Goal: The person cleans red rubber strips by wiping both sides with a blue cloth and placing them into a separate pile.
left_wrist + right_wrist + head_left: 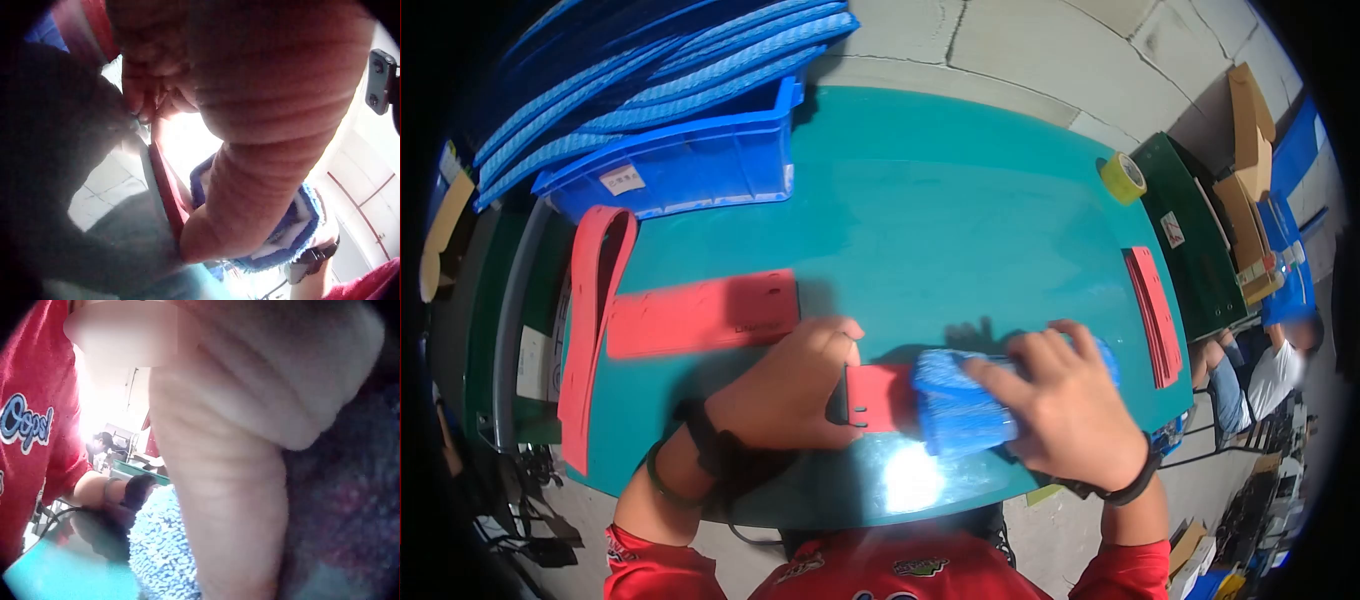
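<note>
A red strip [885,398] with small slots at its left end lies near the table's front edge. My left hand [792,388] holds that end between thumb and fingers; in the left wrist view the hand [250,125] pinches the red piece's edge [167,187]. My right hand [1068,408] grips a folded blue cloth [965,405], which covers the strip's right part. The right wrist view shows the fluffy cloth [164,547] beside the fingers of the right hand [231,450].
A red panel [705,315] and a looped red strap [590,320] lie at left. Behind them stands a blue bin [690,165] under blue cloths [730,60]. Yellow tape [1123,178] and stacked red strips [1153,315] are at right. Another person [1268,375] sits beyond the table.
</note>
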`<state>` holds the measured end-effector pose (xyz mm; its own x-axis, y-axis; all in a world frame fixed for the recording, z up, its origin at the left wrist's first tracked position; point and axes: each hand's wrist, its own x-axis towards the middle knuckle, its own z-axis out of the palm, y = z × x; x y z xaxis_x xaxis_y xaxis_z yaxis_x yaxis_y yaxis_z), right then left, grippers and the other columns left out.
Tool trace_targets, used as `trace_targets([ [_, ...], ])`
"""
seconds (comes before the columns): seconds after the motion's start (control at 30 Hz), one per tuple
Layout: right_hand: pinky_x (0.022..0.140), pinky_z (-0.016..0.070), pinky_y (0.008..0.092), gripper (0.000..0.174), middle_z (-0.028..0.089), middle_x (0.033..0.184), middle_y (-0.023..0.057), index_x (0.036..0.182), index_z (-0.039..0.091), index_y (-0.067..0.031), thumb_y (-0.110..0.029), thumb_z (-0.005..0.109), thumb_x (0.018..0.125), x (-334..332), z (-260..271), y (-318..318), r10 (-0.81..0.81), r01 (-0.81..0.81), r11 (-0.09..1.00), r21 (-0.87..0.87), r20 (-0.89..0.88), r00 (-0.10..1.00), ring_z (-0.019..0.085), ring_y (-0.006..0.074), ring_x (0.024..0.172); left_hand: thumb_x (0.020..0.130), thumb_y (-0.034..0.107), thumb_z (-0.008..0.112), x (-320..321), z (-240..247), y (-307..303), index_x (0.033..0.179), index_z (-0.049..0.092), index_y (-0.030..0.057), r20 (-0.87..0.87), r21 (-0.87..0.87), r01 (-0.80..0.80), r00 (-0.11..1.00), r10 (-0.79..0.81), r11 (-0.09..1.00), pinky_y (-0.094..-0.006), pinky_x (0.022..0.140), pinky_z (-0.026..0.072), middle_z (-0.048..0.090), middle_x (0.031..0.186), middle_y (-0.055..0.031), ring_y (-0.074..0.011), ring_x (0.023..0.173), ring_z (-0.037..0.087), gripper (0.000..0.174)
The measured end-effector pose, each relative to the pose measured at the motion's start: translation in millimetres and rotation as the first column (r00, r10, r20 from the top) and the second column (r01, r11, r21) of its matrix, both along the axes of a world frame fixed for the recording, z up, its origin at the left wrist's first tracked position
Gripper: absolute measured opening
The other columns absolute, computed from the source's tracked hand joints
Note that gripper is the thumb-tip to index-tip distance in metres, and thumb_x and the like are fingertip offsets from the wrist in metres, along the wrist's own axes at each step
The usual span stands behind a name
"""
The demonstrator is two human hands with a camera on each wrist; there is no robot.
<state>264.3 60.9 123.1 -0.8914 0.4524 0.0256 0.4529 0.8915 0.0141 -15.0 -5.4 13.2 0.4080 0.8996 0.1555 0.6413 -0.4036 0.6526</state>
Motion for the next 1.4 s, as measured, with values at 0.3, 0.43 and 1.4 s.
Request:
trace_targets([
  [0.3,0.096,0.0409,0.0488,0.076,0.058,0.101,0.0124,0.13,0.061,-0.0166,-0.01,0.081,0.058,-35.4,-15.8,-2.0,0.085,-0.097,0.991,-0.092,-0.131,0.988,0.058,0.0302,0.098,0.065,0.032,0.087,0.1,7.2,5.0,0.117,0.055,-0.0026,0.08,-0.036,-0.013,0.997,0.016,0.999,-0.0464,0.103,0.0422,0.05,0.129,-0.0218,-0.0394,0.123,0.048,0.07],
  [0.43,0.096,0.0406,0.0482,0.067,0.059,0.1,0.0129,0.128,0.063,-0.0168,-0.006,0.077,0.064,-33.9,-14.4,7.3,0.112,-0.122,0.988,-0.094,-0.102,0.988,0.058,0.0308,0.1,0.063,0.027,0.09,-0.9,9.8,3.2,0.125,0.053,-0.0002,0.007,-0.039,0.018,1.0,-0.018,0.999,-0.0438,0.105,0.0409,0.047,0.133,-0.018,-0.0366,0.123,0.048,0.078],
  [1.4,0.095,0.0427,0.0429,0.066,0.063,0.105,0.0117,0.119,0.068,-0.0116,-0.015,0.086,0.056,99.8,11.9,49.1,-0.209,0.224,0.967,-0.121,0.125,0.97,0.06,0.0334,0.102,0.065,0.027,0.087,-0.5,4.3,2.2,0.108,0.054,0.0006,-0.008,-0.02,-0.017,1.0,0.017,1.0,-0.0436,0.105,0.0425,0.047,0.133,-0.0205,-0.0387,0.126,0.046,0.06],
])
